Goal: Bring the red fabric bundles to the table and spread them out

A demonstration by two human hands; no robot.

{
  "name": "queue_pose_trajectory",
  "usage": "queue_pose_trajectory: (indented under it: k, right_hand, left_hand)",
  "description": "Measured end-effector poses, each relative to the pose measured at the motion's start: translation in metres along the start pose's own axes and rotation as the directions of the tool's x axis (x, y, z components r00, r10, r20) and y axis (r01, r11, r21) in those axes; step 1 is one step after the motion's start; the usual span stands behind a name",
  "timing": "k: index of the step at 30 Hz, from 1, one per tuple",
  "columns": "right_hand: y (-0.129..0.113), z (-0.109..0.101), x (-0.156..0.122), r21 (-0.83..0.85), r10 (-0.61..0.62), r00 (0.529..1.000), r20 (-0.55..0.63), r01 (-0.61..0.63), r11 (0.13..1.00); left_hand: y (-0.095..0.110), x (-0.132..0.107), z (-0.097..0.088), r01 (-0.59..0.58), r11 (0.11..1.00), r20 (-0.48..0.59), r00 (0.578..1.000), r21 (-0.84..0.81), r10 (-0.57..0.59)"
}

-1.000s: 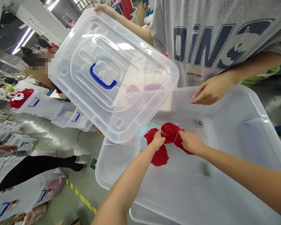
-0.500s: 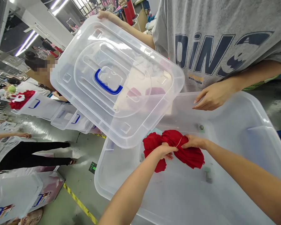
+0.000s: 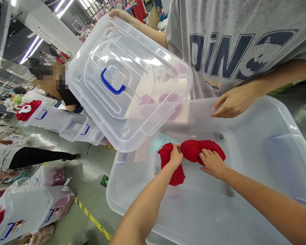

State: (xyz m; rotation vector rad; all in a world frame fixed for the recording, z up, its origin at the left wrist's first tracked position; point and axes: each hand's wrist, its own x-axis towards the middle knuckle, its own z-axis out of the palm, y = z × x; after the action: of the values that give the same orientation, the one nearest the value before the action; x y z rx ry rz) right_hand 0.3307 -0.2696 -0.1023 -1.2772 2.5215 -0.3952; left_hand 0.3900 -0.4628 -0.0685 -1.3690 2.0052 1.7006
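Note:
A bundle of red cloth [image 3: 191,150] lies on the bottom of a large clear plastic bin [image 3: 283,136]. My left hand [image 3: 175,156] is closed on the bundle's left part, where the cloth spreads out. My right hand [image 3: 213,162] rests on the bundle's right part with its fingers pressing down on it. Opposite me a person in a grey printed T-shirt [image 3: 234,44] holds the bin's clear lid [image 3: 127,81], which has a blue handle, tilted up over the bin's left corner. That person's other hand [image 3: 232,102] rests on the bin's far rim.
More clear bins with blue handles [image 3: 63,122] stand on the grey floor at left, one with red cloth inside. Other people sit or stand at the left. A yellow floor line [image 3: 91,217] runs under the bin's near-left corner. A green basket shows at the right edge.
The red bundle has gone from held up in both hands to lying on the bin's bottom. My right hand has shifted on top of it. The lid has tilted a little more upright.

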Motion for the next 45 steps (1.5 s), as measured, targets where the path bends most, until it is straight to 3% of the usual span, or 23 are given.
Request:
queue_pose_trajectory:
  k: [3,6,11,15,20,24,29,35,42,45]
  right_hand:
    - [0.004,0.000,0.006,0.068,0.057,0.998,-0.024,-0.056,0.996]
    - [0.004,-0.001,0.014,0.167,0.222,0.972,-0.081,-0.206,0.964]
    - [0.005,-0.004,0.028,0.349,0.483,0.867,-0.120,-0.419,0.839]
    - [0.002,-0.012,0.039,0.492,0.609,0.787,-0.103,-0.492,0.719]
    - [0.003,-0.017,0.051,0.640,0.612,0.783,-0.109,-0.416,0.646]
    - [0.010,-0.016,0.052,0.721,0.591,0.801,-0.094,-0.355,0.596]
    - [0.018,-0.014,0.048,0.728,0.570,0.815,-0.104,-0.328,0.602]
    - [0.020,-0.013,0.054,0.764,0.584,0.806,-0.092,-0.319,0.561]
    - [0.027,-0.008,0.062,0.907,0.601,0.799,-0.013,-0.244,0.344]
    - [0.030,-0.008,0.061,0.931,0.578,0.816,0.006,-0.215,0.294]
  left_hand:
    - [0.001,0.000,0.004,-0.006,0.999,-0.066,0.998,0.052,0.010]
    - [0.003,-0.001,0.006,0.029,0.998,-0.059,0.998,0.050,-0.026]
    - [0.004,-0.006,0.010,0.080,0.995,-0.009,0.997,-0.052,-0.081]
    - [0.004,-0.005,0.018,0.088,0.987,-0.007,0.996,-0.134,-0.090]
    - [0.002,-0.003,0.025,0.072,0.979,-0.053,0.995,-0.191,-0.083]
    - [0.009,-0.004,0.023,-0.017,0.971,-0.090,0.996,-0.237,-0.004]
    - [0.021,-0.010,0.017,-0.095,0.944,-0.034,0.995,-0.315,0.089]
    - [0.020,-0.006,0.022,0.002,0.923,0.105,0.994,-0.386,0.042]
    - [0.023,-0.007,0.024,0.026,0.877,0.164,0.985,-0.480,0.060]
    - [0.025,-0.009,0.021,0.003,0.872,0.177,0.980,-0.489,0.096]
